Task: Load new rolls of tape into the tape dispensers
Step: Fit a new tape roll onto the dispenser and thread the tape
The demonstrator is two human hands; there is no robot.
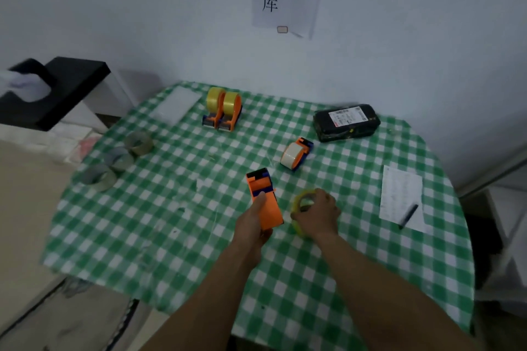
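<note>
1. Between the two hands, almost nothing: the left hand [252, 222] and right hand [318, 215] sit side by side over the green-checked table [171, 222].
2. The left hand grips an orange dispenser [263, 199] from below and the side, its thumb lying along the orange face. The blue-and-black end points away from the person.
3. The right hand is curled over a yellow tape roll [299, 202], with its fingers wrapped round the upper rim. The roll is just right of the dispenser (whether it rests on the cloth or is lifted, I cannot tell).
4. Beyond the right hand and near it, a loaded dispenser [295, 154] with a pale roll lies tilted on the cloth.
5. Farther beyond the left hand, a pair of dispensers [224, 108] stands side by side and touching, each carrying a yellow roll.
6. Well to the left of the left hand, three greyish rolls [118, 158] lie flat in a loose row.
7. Far beyond the right hand lies a black parcel [346, 122] with a white label.
8. To the right of the right hand, a pen [408, 215] rests on a printed sheet [400, 196].
</note>
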